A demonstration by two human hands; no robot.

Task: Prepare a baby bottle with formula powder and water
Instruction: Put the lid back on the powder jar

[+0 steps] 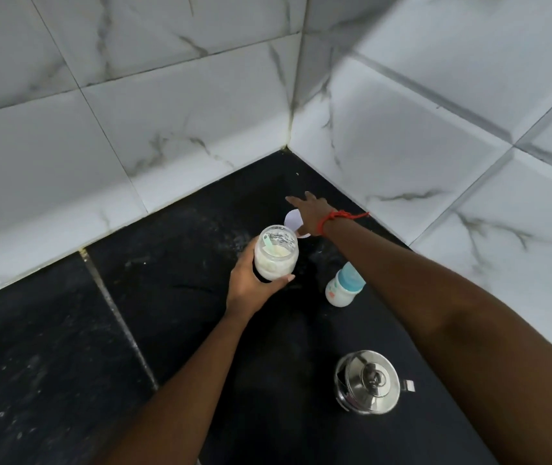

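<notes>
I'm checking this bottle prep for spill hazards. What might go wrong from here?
The open formula jar is held by the left hand alone, scoop inside; a tilt may spill powder. The right hand reaches over the white lid, its forearm passing above the baby bottle, which it might knock over.

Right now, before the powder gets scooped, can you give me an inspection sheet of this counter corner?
Surface: black stone counter, dusty with pale specks.
Job's things: open formula jar holding powder and a green scoop; capped baby bottle upright; lidded steel pot.
Clutter: white lid flat behind the jar.
Hands: left hand grips the jar; right hand open, over the lid.
Cables: nothing seen.
Surroundings: marble-look wall tiles, corner.
</notes>
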